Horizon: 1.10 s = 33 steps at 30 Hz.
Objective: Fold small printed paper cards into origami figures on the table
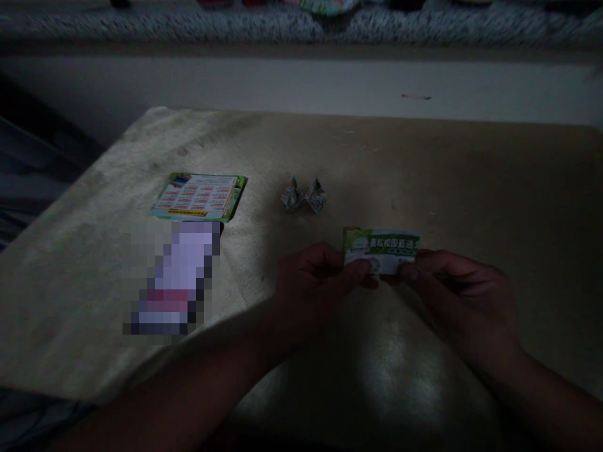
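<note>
Left hand [315,274] pinching the left end of a small, flat, green-and-white printed paper [389,250] right of centre, right hand [464,298] pinching its right end, probably folded though dimly lit, spiky creased paper shape [316,199] near mid-frame, rectangular printed sheet [196,196] centre left, dull beige tabletop [471,182]

Can see a pale table [452,169], partly shadowed. Carries a folded paper figure [318,197] near the middle, a printed sheet [200,194] and pixelated phone [183,263] at left
</note>
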{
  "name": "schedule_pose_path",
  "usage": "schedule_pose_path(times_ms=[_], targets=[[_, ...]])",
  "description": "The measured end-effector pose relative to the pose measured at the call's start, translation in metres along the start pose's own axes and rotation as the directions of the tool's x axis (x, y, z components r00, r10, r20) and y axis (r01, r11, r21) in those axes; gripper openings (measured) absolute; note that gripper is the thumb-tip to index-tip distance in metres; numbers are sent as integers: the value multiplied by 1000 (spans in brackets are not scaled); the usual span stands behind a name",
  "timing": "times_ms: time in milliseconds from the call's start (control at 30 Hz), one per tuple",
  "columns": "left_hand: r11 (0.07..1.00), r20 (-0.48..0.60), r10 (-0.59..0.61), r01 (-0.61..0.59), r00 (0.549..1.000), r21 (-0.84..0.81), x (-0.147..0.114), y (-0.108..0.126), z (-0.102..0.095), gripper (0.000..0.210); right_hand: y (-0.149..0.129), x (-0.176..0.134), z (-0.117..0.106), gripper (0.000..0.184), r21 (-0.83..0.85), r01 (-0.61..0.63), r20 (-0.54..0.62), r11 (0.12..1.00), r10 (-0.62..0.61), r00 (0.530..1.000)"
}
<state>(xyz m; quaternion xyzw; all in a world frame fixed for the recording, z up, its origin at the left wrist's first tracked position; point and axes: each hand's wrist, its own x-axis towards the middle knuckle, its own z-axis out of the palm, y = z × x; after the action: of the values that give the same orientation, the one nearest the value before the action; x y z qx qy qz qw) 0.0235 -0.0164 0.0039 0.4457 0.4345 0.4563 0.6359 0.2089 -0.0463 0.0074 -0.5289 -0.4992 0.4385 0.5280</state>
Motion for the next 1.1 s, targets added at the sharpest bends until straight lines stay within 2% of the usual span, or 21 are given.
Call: schedule_pose_path(times_ms=[233, 567, 700, 1100], targets=[[997, -42, -54, 51, 998, -62, 2, 1, 2, 31, 1, 1, -1, 13, 19, -79, -5, 997, 79, 997], [999, -58, -34, 36, 998, 20, 2, 2, 4, 31, 5, 2, -4, 14, 77, -150, 42, 986, 147, 988], [1000, -59, -28, 28, 998, 0, 3, 2, 2, 30, 7, 2, -5, 14, 132, -181, 84, 975, 171, 982], [999, -53, -51, 51, 997, -15, 5, 2, 2, 31, 7, 3, -4, 15, 100, -177, 34, 979, 175, 984]])
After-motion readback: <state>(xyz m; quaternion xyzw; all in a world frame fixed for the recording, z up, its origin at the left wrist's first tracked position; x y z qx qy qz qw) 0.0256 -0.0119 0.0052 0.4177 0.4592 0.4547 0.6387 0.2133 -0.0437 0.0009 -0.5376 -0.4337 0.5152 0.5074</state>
